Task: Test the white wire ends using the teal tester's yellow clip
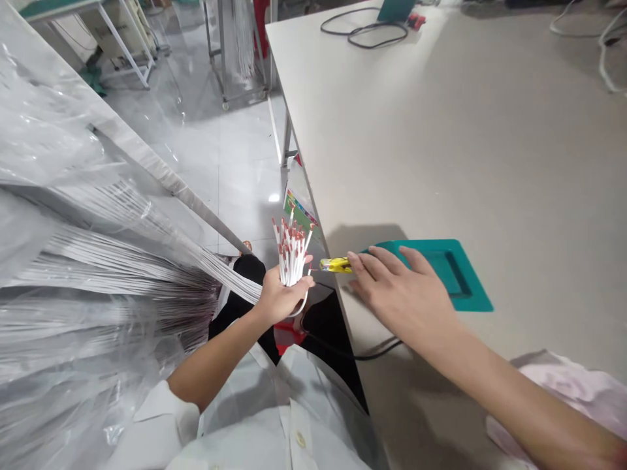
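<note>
My left hand (283, 297) is closed around a bundle of white wires (292, 261), just off the table's near edge. Their reddish, copper-coloured ends point upward. One wire bends out to the right of the bundle, its tip close to the yellow-wrapped tip (336, 264) of a teal device. My right hand (396, 281) lies over this flat teal device (470, 267) on the table, fingers spread across its top. The yellow tip sticks out left of my fingers. Much of the device is hidden under the palm, and a black cord runs below it.
Long white wires (98, 261) under clear plastic lie along the left, beside a pale rail (161, 173). The beige table (441, 150) fills the right, with a black cable (362, 29) at its far end. Pale pink cloth (563, 385) lies near my right forearm. A wheeled rack (240, 52) stands beyond.
</note>
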Demonstrator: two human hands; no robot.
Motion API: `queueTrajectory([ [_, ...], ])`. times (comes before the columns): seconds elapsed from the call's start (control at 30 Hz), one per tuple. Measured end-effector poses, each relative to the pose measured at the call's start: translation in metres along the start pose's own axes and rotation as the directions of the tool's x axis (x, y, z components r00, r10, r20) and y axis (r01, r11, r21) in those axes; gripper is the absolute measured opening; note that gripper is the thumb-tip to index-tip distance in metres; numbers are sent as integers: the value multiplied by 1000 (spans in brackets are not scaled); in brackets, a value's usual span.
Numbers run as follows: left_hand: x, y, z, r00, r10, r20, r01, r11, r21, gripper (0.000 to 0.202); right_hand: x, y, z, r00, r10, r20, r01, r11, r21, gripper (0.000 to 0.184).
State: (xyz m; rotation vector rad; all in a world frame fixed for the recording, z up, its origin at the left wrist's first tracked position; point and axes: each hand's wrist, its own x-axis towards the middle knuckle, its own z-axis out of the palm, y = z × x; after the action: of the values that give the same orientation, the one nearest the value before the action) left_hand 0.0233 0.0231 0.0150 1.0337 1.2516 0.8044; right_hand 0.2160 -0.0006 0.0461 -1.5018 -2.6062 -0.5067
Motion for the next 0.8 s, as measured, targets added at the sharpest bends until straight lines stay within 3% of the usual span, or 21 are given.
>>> queueTrajectory([
  [0.1, 3, 0, 2, 1000, -11, 9, 11, 1000, -7, 41, 10, 3, 3, 998, 14, 61, -13, 1000, -9, 27],
  [0.27, 9, -1, 4, 999, -25, 21, 27, 997, -75, 42, 23, 15, 6, 995, -6, 97, -6, 994, 113, 9],
  [0.43, 16, -5, 7, 999, -31, 15, 33, 993, -117, 46, 26, 21, 7, 993, -35, 114, 20, 992, 128, 20],
  [0.63, 18, -8, 13, 1000, 6, -3, -7, 998, -54, 42, 27, 20, 5, 986, 0, 165, -25, 989, 145, 18],
  [0.8, 18, -6, 13, 996, 85, 6, -85, 992, 97, 33, 27, 20, 2, 979, 6, 201, -35, 990, 137, 12],
])
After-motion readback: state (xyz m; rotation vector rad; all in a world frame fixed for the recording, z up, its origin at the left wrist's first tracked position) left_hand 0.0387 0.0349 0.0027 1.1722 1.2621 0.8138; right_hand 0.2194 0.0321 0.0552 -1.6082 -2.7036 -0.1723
